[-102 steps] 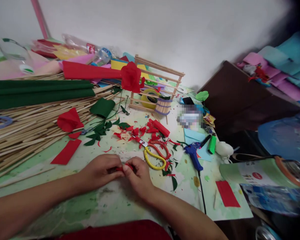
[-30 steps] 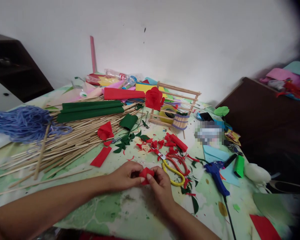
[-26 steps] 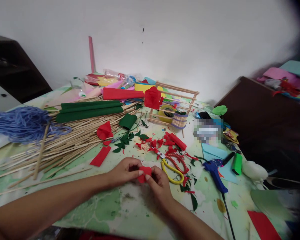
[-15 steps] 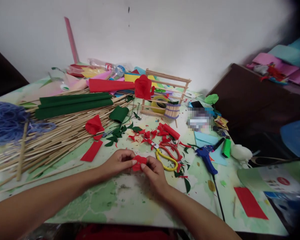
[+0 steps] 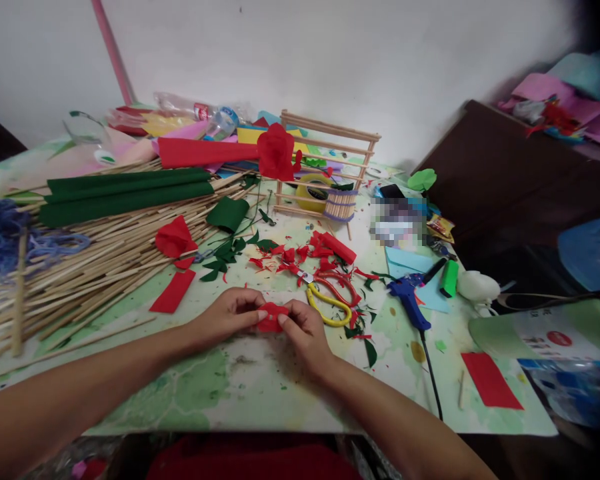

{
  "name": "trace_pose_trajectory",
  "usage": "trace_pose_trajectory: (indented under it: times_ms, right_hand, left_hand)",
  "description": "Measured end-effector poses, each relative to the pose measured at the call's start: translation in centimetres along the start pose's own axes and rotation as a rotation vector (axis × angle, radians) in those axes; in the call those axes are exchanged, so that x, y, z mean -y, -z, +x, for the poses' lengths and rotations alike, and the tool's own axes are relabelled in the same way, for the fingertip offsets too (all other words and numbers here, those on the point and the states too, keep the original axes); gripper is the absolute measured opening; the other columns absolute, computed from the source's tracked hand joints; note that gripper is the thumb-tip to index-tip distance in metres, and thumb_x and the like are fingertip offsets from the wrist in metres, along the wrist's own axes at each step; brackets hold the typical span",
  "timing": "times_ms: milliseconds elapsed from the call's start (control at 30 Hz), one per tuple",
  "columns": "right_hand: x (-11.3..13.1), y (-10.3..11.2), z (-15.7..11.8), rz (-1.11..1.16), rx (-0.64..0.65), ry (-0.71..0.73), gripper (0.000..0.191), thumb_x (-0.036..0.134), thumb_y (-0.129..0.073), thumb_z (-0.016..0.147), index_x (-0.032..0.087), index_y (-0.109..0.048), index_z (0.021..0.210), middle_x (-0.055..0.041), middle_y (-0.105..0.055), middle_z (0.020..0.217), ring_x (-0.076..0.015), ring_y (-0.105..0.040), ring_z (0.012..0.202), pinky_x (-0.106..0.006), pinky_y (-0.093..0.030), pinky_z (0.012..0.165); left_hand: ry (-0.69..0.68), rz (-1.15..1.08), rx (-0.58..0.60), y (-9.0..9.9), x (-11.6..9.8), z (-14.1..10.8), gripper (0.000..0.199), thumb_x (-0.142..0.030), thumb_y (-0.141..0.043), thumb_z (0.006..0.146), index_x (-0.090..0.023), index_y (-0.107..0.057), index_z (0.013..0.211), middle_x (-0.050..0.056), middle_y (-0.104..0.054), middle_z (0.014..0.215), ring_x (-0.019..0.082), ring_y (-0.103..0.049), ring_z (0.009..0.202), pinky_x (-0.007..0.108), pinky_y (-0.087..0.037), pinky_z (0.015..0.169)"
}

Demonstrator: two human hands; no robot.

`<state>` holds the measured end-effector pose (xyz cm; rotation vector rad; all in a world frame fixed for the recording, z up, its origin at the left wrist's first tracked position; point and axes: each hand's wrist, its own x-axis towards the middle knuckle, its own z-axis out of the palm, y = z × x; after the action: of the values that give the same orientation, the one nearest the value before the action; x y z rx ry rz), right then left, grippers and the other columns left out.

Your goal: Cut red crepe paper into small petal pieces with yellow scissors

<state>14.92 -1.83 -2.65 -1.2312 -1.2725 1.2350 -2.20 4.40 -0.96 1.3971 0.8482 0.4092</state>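
Between both hands is a small red paper petal piece (image 5: 273, 317) with a scalloped edge. My left hand (image 5: 237, 312) pinches its left side between thumb and finger. The right side is gripped by my right hand (image 5: 304, 330), thumb on top. Just beyond the hands lie scissors (image 5: 325, 298) with one yellow and one red handle, among red paper scraps (image 5: 310, 252). Green cut leaves (image 5: 225, 257) are scattered left of the scraps. A folded red paper flower (image 5: 176, 237) and a red paper strip (image 5: 173, 291) lie to the left.
A blue glue gun (image 5: 408, 299) with a black cord lies at right, near a green marker (image 5: 449, 279). Thin wooden sticks (image 5: 130, 247) cover the left side under green paper rolls (image 5: 125, 193). A stick frame (image 5: 330, 143) with a red flower (image 5: 276, 152) stands at the back.
The camera view has tilted and shifted slightly, so the table sits higher and further left. Both hands still hold the red petal piece, with little change in grip.
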Motion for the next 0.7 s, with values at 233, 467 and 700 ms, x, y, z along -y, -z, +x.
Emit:
trace_pose_trajectory:
  times_ms: [233,467,700]
  right_hand:
    - [0.03,0.02,-0.13,-0.031,-0.008,-0.014,0.02,0.034,-0.051,0.08,0.019,-0.052,0.068,0.0033,-0.045,0.058,-0.0108,-0.039,0.055,-0.022,-0.033,0.052]
    - [-0.04,0.1,-0.2,-0.055,0.013,-0.027,0.019,0.034,-0.051,0.082,0.018,-0.054,0.071,0.0031,-0.045,0.06,-0.0107,-0.039,0.056,-0.022,-0.033,0.053]
    - [-0.2,0.21,-0.1,-0.018,-0.004,-0.022,0.018,0.033,-0.053,0.081,0.018,-0.055,0.072,0.0017,-0.049,0.062,-0.0117,-0.043,0.059,-0.023,-0.036,0.055]
  left_hand:
    - [-0.046,0.119,0.003,-0.01,-0.33,-0.1,0.024,-0.038,-0.055,0.076,-0.016,-0.053,0.068,-0.004,-0.048,0.058,0.01,-0.044,0.053,0.021,-0.034,0.049]
    - [-0.11,0.338,0.001,0.26,-0.43,0.07,0.024,-0.037,-0.053,0.078,-0.015,-0.057,0.067,-0.003,-0.046,0.061,0.011,-0.042,0.057,0.021,-0.034,0.05]
    - [-0.125,0.352,0.002,0.29,-0.42,0.01,0.028,-0.038,-0.052,0.079,-0.016,-0.052,0.062,-0.003,-0.043,0.06,0.011,-0.041,0.057,0.022,-0.033,0.052]
